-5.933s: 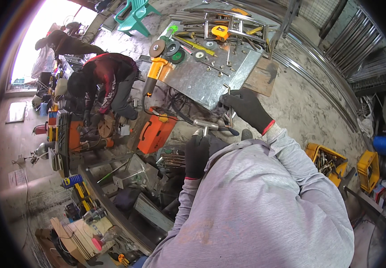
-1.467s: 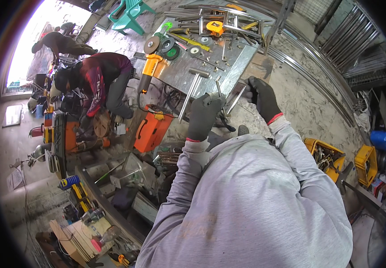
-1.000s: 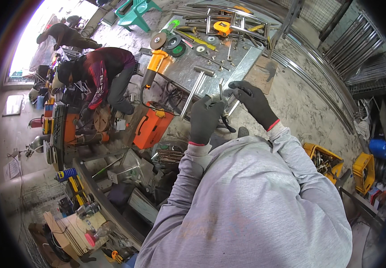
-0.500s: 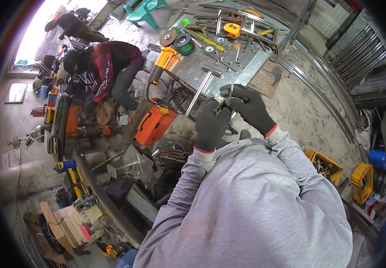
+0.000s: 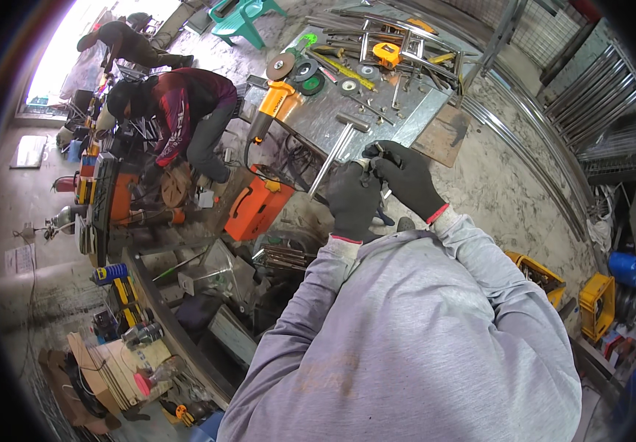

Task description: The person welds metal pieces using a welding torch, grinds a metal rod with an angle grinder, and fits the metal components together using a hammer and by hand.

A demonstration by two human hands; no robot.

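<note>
Both my hands wear dark gloves with red cuffs and meet just off the table's near edge. My left hand (image 5: 355, 200) is closed around a small, pale-ended metal piece (image 5: 364, 163). Pressed against the same piece are the bent fingers of my right hand (image 5: 406, 173), closed in a pinch. The gloves cover most of the piece, so its exact kind does not show. Just beyond my left hand, a T-shaped steel tube (image 5: 341, 144) rests over the edge of the metal-topped table (image 5: 318, 121). A yellow angle grinder (image 5: 276, 103) lies farther left.
Grinding discs (image 5: 304, 71), a yellow tape measure (image 5: 387, 54) and steel tube frames lie on the table. An orange case (image 5: 259, 206) stands left, near a bending co-worker (image 5: 185, 110). Long tubes (image 5: 528, 155) lie on the floor at right, with yellow crates (image 5: 596, 306) nearer.
My right fingers have shifted slightly on the small metal piece; the thin bright part that stood up between them now shows less. My left hand keeps its grip.
</note>
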